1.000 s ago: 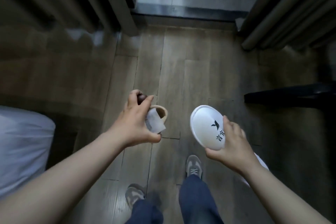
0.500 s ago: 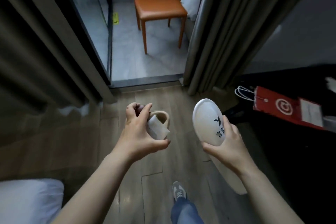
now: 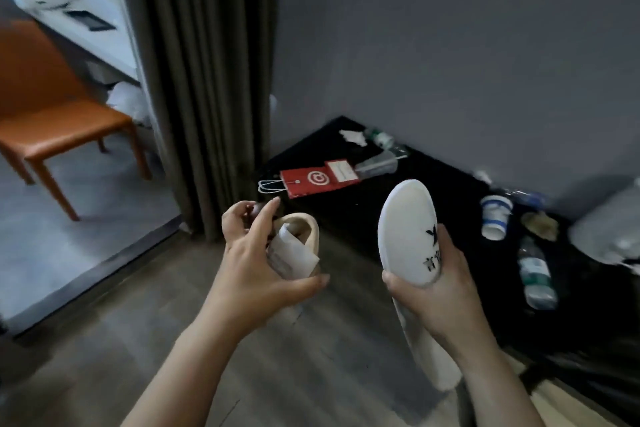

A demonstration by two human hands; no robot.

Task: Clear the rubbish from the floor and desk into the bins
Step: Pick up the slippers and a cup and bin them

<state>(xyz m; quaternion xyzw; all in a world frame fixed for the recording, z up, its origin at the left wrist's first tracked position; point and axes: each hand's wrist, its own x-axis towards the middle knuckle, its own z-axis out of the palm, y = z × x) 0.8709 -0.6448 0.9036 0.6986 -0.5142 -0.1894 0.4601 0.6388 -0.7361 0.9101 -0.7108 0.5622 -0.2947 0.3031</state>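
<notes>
Rubbish in transit: left hand (image 3: 252,267), at 9 o'clock, curls round a beige cup (image 3: 306,227) stuffed with paper (image 3: 291,255); right hand (image 3: 440,291), at 3 o'clock, clamps a white slipper (image 3: 405,229). More litter, a red bag (image 3: 311,180) and a bottle (image 3: 535,270), lies on the black desk (image 3: 346,218) toward 1 o'clock. Step judged: carrying. Next: locate a bin, none being in view, and release.

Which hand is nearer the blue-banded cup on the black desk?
Right. The right hand, holding a white slipper, is left of the cup; the left hand, gripping a beige container, is farther left.
</notes>
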